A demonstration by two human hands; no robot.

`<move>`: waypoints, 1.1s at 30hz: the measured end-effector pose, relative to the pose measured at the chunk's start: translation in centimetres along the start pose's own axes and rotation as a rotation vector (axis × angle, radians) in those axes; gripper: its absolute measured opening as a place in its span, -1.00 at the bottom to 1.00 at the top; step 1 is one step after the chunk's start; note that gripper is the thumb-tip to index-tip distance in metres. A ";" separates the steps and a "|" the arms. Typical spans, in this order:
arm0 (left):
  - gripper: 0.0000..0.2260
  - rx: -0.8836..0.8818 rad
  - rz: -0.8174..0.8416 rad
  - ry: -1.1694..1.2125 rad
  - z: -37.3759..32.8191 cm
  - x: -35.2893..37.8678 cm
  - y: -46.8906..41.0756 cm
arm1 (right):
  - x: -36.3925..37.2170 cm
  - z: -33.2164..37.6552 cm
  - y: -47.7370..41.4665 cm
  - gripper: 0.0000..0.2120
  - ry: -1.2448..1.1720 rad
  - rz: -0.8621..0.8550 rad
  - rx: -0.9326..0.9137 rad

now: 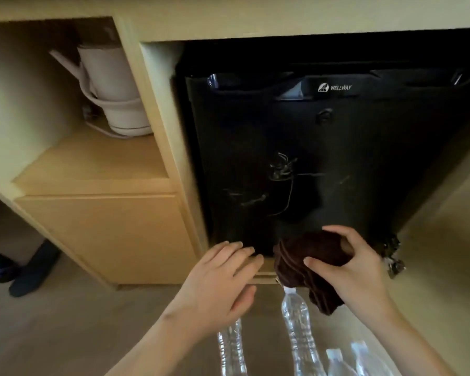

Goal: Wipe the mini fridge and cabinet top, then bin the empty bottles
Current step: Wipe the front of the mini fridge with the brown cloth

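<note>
- Cloth first: my right hand [356, 270] is curled around a bunched dark brown cloth [310, 264], thumb on one side and fingers over the top, held low against the bottom of the mini fridge [296, 164] door.
- My left hand [223, 278] holds nothing; its fingers are loosely spread, with the tips at the wooden sill just under the fridge's lower left corner. I cannot tell whether they press on it.
- The fridge sits inside a pale wooden cabinet [106, 234], and its door looks shut. Pale scratch-like marks run across the middle of the door.
- Risk, as I judge it: part of the cloth hangs below my grip right above the cap of one bottle [299, 321]. A wide wiping stroke could drag that tail over the bottle and send it rolling.
- Risk: the bottles lie on the floor directly under my forearms, so shifting my weight or lowering an elbow could crush or scatter them.
- Risk: a metal hinge [392, 256] juts out at the fridge's lower right, just beside my right hand. The cloth could snag there, or I could scrape a knuckle.
- Risk: the door is so dark that missed smears would be hard for me to spot.
- Count: one cloth, one fridge, one white kettle [114, 90] in the open cubby on the left.
- Count: four clear plastic bottles in view, one partly under my left wrist, two cut off by the bottom edge.
- Count: one pair of dark shoes [25, 270] on the floor at far left.
</note>
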State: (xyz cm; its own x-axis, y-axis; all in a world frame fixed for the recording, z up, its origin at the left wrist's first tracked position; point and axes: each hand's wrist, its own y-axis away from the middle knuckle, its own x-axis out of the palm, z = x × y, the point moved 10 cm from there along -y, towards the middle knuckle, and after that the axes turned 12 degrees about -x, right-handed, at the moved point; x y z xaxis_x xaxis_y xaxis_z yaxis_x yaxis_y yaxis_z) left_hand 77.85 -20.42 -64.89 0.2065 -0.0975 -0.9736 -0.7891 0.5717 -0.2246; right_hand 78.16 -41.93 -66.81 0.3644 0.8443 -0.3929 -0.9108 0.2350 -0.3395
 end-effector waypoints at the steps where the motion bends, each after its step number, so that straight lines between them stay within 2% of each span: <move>1: -0.59 0.000 -0.004 -0.002 0.1 -0.4 -0.3 | -0.1 0.2 -0.1 -0.42 -0.003 -0.007 -0.010; 5: -0.59 0.010 -0.080 0.031 0.5 -4.3 -2.3 | -1.1 3.0 -1.4 -0.41 0.009 -0.005 -0.041; 9: -0.59 0.035 -0.270 0.062 1.3 -9.7 -6.1 | -2.8 7.7 -3.9 -0.39 0.053 -0.011 -0.143; 13: -0.60 0.064 -0.537 0.141 1.8 -14.1 -9.4 | -4.6 13.7 -7.1 -0.42 0.087 -0.013 -0.368; 16: -0.58 0.013 -0.723 0.170 3.1 -16.2 -11.1 | -5.6 17.2 -9.2 -0.47 0.093 -0.047 -0.565; 18: -0.55 -0.044 -0.796 0.133 4.1 -16.8 -11.8 | -5.9 18.2 -10.6 -0.46 0.097 -0.100 -0.664; 21: -0.49 -0.125 -0.808 0.043 5.4 -16.2 -12.5 | -5.6 17.8 -11.7 -0.43 0.102 -0.225 -0.773; 25: -0.47 -0.180 -0.836 -0.022 6.8 -15.3 -12.5 | -4.9 14.8 -12.4 -0.43 0.110 -0.414 -0.741; 29: -0.46 -0.204 -0.831 -0.079 7.6 -14.9 -12.4 | -5.1 14.2 -11.9 -0.36 0.404 -0.685 -0.717; 33: -0.43 -0.238 -0.819 -0.114 8.3 -15.1 -12.0 | -4.8 13.8 -12.3 -0.24 0.521 -0.800 -0.586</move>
State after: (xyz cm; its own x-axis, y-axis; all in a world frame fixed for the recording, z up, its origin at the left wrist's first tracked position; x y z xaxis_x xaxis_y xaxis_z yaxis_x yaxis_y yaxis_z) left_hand 89.00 -19.01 -47.12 0.8107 -0.3149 -0.4936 -0.4636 0.1698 -0.8696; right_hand 84.91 -42.20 -48.97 0.9660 0.2142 -0.1448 -0.1960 0.2410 -0.9505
